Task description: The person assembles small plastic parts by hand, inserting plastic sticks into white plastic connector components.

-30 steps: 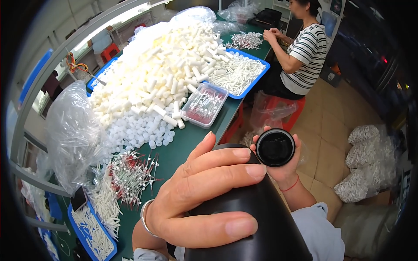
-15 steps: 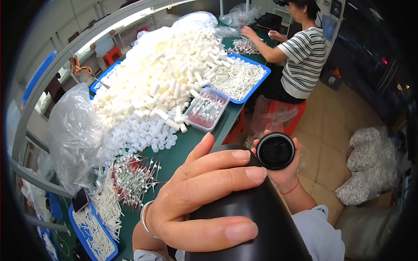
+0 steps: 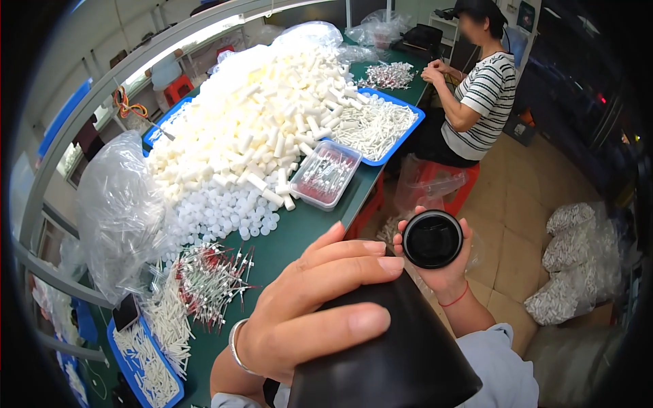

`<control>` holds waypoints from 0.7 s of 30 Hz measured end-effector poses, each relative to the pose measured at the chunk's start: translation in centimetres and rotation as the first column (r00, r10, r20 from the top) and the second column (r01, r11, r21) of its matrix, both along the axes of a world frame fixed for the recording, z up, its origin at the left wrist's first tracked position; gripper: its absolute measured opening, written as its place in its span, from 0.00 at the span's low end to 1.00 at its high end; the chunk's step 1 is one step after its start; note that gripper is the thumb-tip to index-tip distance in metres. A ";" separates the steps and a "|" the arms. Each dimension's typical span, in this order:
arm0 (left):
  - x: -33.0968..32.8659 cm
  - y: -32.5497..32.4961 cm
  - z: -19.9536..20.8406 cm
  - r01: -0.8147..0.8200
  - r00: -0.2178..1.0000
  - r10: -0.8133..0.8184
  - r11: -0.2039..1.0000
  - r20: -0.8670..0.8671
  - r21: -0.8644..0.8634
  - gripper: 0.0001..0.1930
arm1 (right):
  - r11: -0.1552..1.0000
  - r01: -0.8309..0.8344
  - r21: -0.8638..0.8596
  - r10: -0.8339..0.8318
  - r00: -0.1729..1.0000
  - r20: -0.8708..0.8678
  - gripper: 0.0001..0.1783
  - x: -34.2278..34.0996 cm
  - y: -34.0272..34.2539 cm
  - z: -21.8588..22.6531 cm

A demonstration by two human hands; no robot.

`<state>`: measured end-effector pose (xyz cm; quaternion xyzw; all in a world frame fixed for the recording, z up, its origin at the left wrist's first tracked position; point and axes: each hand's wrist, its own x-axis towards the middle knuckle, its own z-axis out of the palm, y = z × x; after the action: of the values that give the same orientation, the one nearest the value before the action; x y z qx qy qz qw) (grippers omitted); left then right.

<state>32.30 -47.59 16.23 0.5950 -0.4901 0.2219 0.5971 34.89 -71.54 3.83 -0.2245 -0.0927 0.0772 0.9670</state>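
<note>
Close in front of me stands a large black tapered cylinder (image 3: 401, 340), probably a bottle; it fills the lower middle of the head view. Curled over its upper left side is my left hand (image 3: 299, 319), with a silver bangle at the wrist. Its far side and base are out of sight. To the right, my right hand (image 3: 452, 282), a red cord around its wrist, cups a round black lid (image 3: 432, 239) with its hollow side facing up. The lid is apart from the cylinder.
A green table (image 3: 272, 265) carries a big heap of cream tubes (image 3: 238, 122), white beads (image 3: 228, 211), wired parts (image 3: 211, 279) and a clear box (image 3: 326, 175). Blue trays (image 3: 388, 129) hold white sticks. A co-worker (image 3: 479, 88) sits on a red stool (image 3: 449, 187). Filled bags (image 3: 568, 265) lie on the floor.
The black cylinder and my left hand on it have dropped slightly, the cylinder's tilt changing a little. My right hand keeps the lid nearly in place. The co-worker's hands have come together.
</note>
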 end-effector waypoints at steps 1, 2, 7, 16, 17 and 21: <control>0.2 -0.3 -0.6 0.049 0.998 -0.055 0.985 -0.034 -0.163 0.20 | 1.000 0.003 -0.002 -0.003 1.000 0.002 0.41 0.0 0.0 0.2; 0.6 0.2 -1.1 0.057 0.998 -0.058 0.995 -0.014 -0.084 0.22 | 1.000 -0.002 0.011 0.002 1.000 0.000 0.42 0.0 -0.1 0.2; -1.3 1.2 -3.3 0.262 0.635 -0.174 0.965 -0.753 -0.002 0.35 | 1.000 -0.007 -0.012 0.008 0.994 0.110 0.42 0.9 -1.0 2.4; -1.8 -0.9 -8.4 -0.116 0.785 0.278 0.944 -0.554 0.309 0.44 | 0.411 0.606 -0.681 0.445 0.518 0.730 0.41 2.3 0.5 9.4; -1.8 -1.0 -8.6 -0.125 0.770 0.297 0.938 -0.565 0.322 0.43 | 0.373 0.623 -0.687 0.485 0.501 0.717 0.39 1.7 1.4 10.1; -1.8 -1.0 -9.2 -0.127 0.750 0.291 0.945 -0.595 0.301 0.42 | 0.215 0.706 -0.674 0.617 0.437 0.654 0.39 1.3 3.4 9.9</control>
<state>30.51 -48.64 7.00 0.7541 -0.2142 0.0139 0.6207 36.22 -68.11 13.70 -0.7777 -0.5077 -0.0543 0.3669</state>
